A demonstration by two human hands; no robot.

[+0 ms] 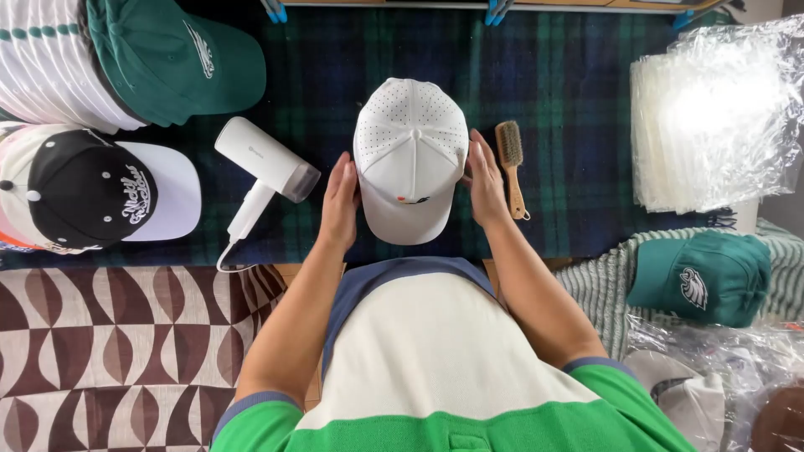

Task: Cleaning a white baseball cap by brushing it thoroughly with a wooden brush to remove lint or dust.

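Centrally, a white cap [410,159] sat on the plaid-covered desk [569,84], brim toward the person. The left hand [339,201] and right hand [486,180] pressed its sides, fingers together and flat, steadying it; a wooden brush [511,166] lay just right.

We cannot see the palm of either hand where it meets the white cap [410,159]. The picture's edge cuts the striped caps [42,59] at top left, the clear bags [720,109] at right and the blue clips [274,10] at top. At bottom right, plastic wrap [712,351] blurs whatever lies beneath it.
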